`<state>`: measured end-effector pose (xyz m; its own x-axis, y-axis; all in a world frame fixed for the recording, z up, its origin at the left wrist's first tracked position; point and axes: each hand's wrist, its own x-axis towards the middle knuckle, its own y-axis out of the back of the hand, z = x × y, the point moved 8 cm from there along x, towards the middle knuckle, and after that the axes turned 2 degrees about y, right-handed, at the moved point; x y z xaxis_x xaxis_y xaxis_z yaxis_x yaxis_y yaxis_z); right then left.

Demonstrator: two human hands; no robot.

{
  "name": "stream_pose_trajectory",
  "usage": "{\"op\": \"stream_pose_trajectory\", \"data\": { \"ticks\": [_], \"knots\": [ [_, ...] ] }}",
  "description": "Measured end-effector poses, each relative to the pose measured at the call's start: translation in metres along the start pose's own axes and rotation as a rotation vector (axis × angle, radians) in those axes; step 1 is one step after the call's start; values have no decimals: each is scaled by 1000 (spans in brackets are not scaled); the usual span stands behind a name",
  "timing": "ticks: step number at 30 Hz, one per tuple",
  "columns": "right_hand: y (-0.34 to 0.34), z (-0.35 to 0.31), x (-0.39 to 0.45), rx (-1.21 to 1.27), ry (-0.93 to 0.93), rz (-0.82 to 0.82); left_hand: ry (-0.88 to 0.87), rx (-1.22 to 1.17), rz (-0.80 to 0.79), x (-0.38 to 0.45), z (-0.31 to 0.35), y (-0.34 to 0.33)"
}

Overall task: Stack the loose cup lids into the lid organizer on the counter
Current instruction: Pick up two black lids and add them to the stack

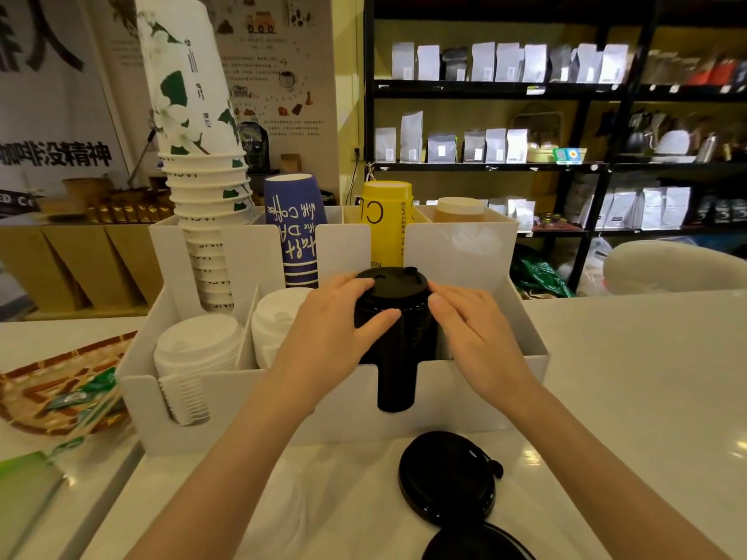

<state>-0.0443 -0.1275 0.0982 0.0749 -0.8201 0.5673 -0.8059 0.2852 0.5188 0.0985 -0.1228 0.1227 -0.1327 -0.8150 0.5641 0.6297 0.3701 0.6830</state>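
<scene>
The left hand [335,317] and right hand [471,321] press curled fingers [380,319] against opposite sides of the upright stack of black plastic cup lids [394,317], its long axis vertical, spouts up, standing in the white slotted lid organizer [465,394]; two loose black lids [446,476] lie flat toward the tabletop's near edge, nearer the right hand.

hands [323,317] 2 | loose black lids [446,476] 2 (one cropped) | cup stacks [202,187] perhaps 4

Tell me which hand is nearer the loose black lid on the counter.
Right. The right hand sits almost straight above the loose black lid; the left hand is farther left. Both rest on the black lid stack.
</scene>
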Motion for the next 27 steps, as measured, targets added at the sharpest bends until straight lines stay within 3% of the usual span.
{"op": "stream_pose_trajectory", "data": {
  "ticks": [4,10,19,27],
  "knots": [
    [-2,-4,-3,41,-20,-89,-13,-43,7,1,-2,0],
    [21,-6,-43,-67,4,-26,16,-38,1,0,-3,-3],
    [33,2,-120,-157,-23,-161,-279,-107,19,-47,57,-7],
    [32,11,-191,-202,-80,-347,-230,-220,-324,-90,55,-51]
  ]
}}
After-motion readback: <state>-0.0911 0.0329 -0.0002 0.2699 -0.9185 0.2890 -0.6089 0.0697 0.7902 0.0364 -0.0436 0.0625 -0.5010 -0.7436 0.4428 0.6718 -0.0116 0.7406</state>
